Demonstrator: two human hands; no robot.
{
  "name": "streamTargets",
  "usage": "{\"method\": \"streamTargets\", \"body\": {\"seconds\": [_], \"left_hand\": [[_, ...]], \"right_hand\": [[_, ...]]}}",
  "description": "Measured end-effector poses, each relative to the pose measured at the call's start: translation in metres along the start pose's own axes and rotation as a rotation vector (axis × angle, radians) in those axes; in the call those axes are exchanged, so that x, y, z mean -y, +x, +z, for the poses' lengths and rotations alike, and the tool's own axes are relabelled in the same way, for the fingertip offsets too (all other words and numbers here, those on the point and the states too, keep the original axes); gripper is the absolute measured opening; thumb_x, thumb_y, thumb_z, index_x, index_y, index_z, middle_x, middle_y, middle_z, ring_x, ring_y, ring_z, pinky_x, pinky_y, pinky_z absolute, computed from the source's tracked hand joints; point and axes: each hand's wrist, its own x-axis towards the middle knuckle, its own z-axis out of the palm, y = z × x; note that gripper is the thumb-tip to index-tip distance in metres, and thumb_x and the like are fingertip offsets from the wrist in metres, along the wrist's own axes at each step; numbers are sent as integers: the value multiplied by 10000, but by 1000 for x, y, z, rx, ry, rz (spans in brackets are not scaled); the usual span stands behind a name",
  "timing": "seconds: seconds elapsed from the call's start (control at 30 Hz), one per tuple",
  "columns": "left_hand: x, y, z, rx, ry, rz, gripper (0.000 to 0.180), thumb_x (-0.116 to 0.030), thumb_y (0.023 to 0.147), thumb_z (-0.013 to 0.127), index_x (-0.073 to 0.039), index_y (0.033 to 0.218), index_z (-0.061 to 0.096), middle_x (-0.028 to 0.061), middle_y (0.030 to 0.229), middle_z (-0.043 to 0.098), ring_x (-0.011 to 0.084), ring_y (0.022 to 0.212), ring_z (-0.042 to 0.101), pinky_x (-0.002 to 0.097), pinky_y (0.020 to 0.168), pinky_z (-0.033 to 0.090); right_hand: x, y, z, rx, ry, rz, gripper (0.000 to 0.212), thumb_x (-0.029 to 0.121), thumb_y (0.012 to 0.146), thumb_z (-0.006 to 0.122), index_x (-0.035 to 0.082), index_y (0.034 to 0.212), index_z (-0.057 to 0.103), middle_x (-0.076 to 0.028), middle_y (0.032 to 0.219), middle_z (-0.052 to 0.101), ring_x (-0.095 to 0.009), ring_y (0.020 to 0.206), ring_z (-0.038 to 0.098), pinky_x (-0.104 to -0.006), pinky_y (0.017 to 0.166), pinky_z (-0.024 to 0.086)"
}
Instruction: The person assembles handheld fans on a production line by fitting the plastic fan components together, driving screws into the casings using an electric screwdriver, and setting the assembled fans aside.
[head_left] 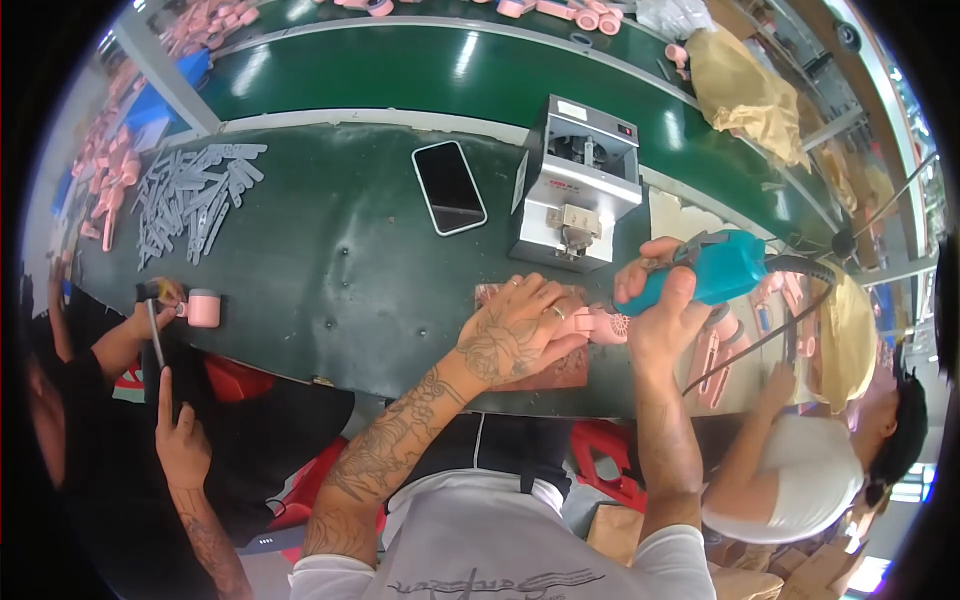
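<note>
My left hand (517,332) presses down over a pink plastic part with a round slotted grille (603,326). The fingers and palm cover most of that part, which rests on a reddish mat (560,372). In my right hand (660,310) is a teal electric screwdriver (712,272), lying sideways with its front end pointing left, just above the pink part. Whether its tip touches the part cannot be made out. A black cable (800,265) runs off the tool's right end. Beyond my hands stands a silver bench machine (578,185).
A phone (450,188) and a heap of grey strips (195,195) lie on the green table (300,240). More pink parts (712,365) are at right. One co-worker's hand (183,440) is at left; another co-worker (785,470) sits at right. A green conveyor (400,75) runs behind.
</note>
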Motion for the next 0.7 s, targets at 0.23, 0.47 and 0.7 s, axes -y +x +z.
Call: {"method": "streamTargets", "body": {"seconds": [0.23,0.47,0.7], "left_hand": [[-1,-2,0,56,-31,-23,475,-380,954,676,-78,1314,606,80,1177,629,291,1052,575,441,943,462],[-2,0,2,29,4,-22,453,-382,917,722,-78,1243,646,90,1137,630,291,1019,582,442,891,476],[2,0,5,-37,44,21,428,-392,889,758,-63,1155,692,100,1060,635,299,967,591,437,843,482]], "right_hand": [[-9,-8,-1,-19,-7,-2,648,545,918,751,-55,1090,575,-65,762,568,-178,646,581,-313,584,484],[-15,-10,2,4,-10,28,577,527,943,726,-24,1010,565,-61,735,559,-176,641,576,-302,550,469],[-21,-6,4,47,-1,-20,500,470,995,681,-8,964,537,-59,713,555,-164,613,564,-302,542,459]]}}
